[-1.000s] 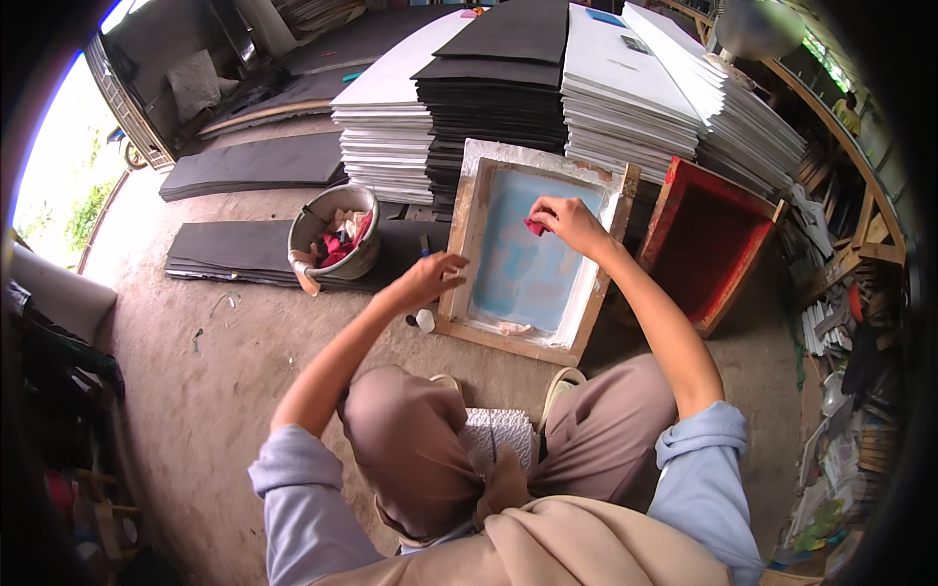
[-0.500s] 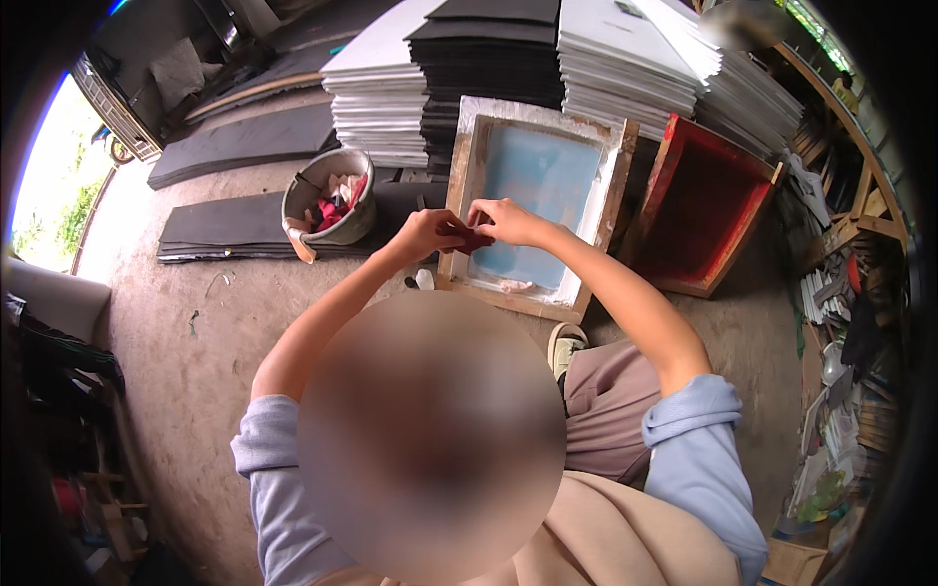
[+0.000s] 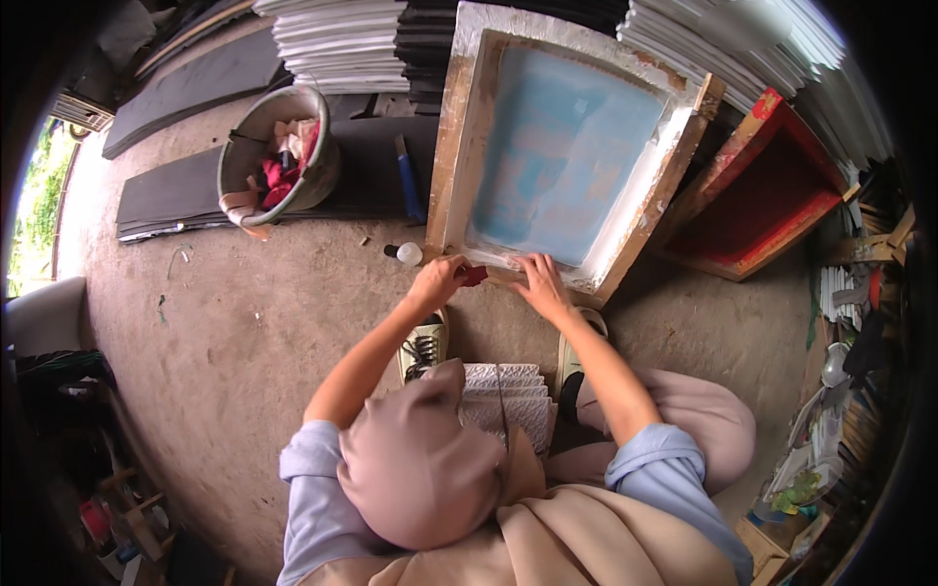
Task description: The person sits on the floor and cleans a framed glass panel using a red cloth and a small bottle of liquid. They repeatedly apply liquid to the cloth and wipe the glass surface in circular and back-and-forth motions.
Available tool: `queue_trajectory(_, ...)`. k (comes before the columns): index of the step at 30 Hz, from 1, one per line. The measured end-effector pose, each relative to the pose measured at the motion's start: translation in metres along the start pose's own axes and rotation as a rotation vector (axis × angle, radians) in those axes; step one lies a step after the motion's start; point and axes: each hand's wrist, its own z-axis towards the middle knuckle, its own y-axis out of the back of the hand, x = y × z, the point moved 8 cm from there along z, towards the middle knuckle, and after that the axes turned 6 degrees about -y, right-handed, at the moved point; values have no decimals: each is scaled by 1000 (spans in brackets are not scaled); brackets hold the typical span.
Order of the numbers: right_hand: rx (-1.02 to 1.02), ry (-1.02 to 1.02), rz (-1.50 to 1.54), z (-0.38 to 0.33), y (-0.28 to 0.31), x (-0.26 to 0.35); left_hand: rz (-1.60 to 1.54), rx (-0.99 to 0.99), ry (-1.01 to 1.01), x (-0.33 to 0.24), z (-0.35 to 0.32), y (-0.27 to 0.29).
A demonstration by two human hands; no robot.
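Observation:
A framed printing screen [image 3: 674, 171] with a blue mesh [image 3: 567, 146] leans against stacked sheets in front of me. My left hand [image 3: 437, 284] is closed on a small dark red cloth [image 3: 474, 276] beside the screen's lower left corner. At the lower rail, my right hand [image 3: 543, 285] has its thumb and fingers apart, with fingertips at the rail's edge. Close to those fingertips lies a pale pinkish scrap [image 3: 501, 260] along the rail, partly hidden. A small white-and-black bottle [image 3: 408, 254] lies on the floor left of the screen.
At the left, a grey bucket [image 3: 332, 166] holds red and pale rags. A blue-handled tool [image 3: 408, 181] rests on black sheets [image 3: 176, 190]. A second, red-coated frame [image 3: 743, 259] leans at the right. White stacked sheets [image 3: 337, 49] stand behind; cluttered shelving [image 3: 840, 371] runs along the right.
My hands, together at the screen's left side before, are now apart at its lower rail. The red cloth is in my left hand alone. The view has tilted down.

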Motion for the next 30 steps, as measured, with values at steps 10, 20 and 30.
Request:
queue_trajectory(10, -448, -305, 317, 20, 38, -13, 41, -273, -93, -10, -2, -10)
queue_trajectory(20, -87, -164, 990, 50, 78, 81, -812, -447, 134, -29, 1, 60)
queue_trajectory(30, 35, 289, 829, 84, 243, 183, -781, -489, -27, -108, -2, 216)
